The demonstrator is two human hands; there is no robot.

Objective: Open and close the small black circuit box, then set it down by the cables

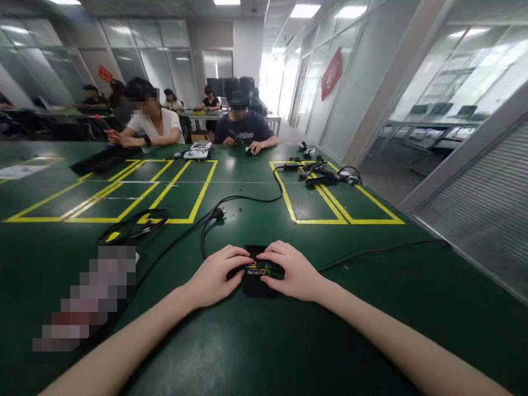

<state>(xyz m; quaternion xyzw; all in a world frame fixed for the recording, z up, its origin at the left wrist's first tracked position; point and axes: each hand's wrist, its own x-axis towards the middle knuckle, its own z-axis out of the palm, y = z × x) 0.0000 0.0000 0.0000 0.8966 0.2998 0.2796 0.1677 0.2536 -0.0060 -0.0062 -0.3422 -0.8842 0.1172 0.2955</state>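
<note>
A small circuit board (254, 270) with copper-coloured rings and coloured parts lies over a flat black piece (260, 290) on the green table. My left hand (220, 276) grips the board's left end, thumb near and fingers on the far side. At its right end my right hand (295, 272) holds it the same way, with curved fingers. Partly hidden by the hands, the board's ends cannot be made out. One black cord (203, 242) with a plug (218, 213) runs up behind my left hand. Another black cord (371, 251) leads off to the right from behind my right hand.
Yellow tape (202, 195) marks rectangles on the table (223, 352). A coiled cable (136, 223) and a blurred-out object (88, 300) lie at left. Cables and black parts (317, 173) sit at the far right. Two people work across the table; several more sit behind.
</note>
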